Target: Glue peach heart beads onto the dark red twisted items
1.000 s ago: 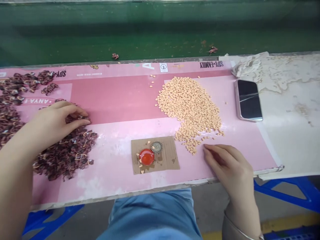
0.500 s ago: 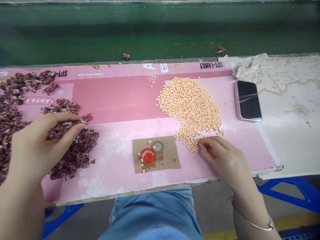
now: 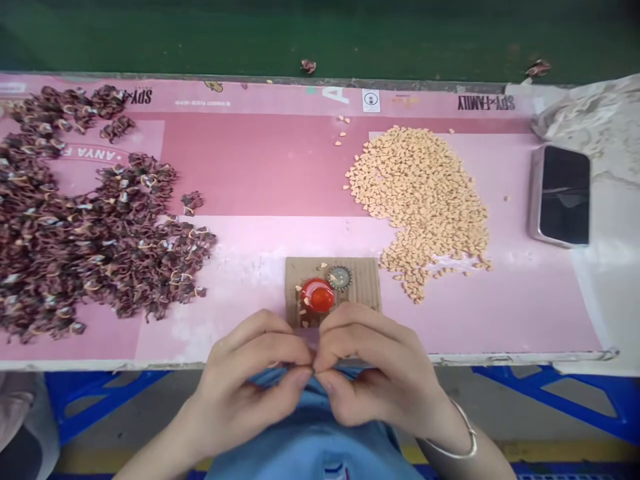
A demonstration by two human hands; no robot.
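My left hand [image 3: 263, 373] and my right hand [image 3: 367, 363] meet at the table's front edge, above my lap. Both are closed, thumb against fingers, with their tips touching. Whatever is pinched between them is tiny and mostly hidden; only a dark speck shows. Just beyond the fingers lies a cardboard piece [image 3: 370, 287] bearing a shiny red round dish [image 3: 319, 295] and a bottle cap [image 3: 339, 277]. A heap of small tan heart-shaped pieces [image 3: 425, 187] spreads to the right. Many dark purplish, spindly bundles with pale loops [image 3: 100, 233] cover the left side.
A phone [image 3: 560, 195] lies at the right, near crumpled whitish paper [image 3: 590, 110]. Pink printed sheeting [image 3: 250, 167] covers the table. A green panel [image 3: 200, 40] runs along the back, with two dark bits on it. Blue supports [image 3: 565, 400] show below.
My left hand has left the dark bundles and my right hand the tan heap; both have come together in front of me. The view has shifted, and one small dark bundle lies apart beside its pile.
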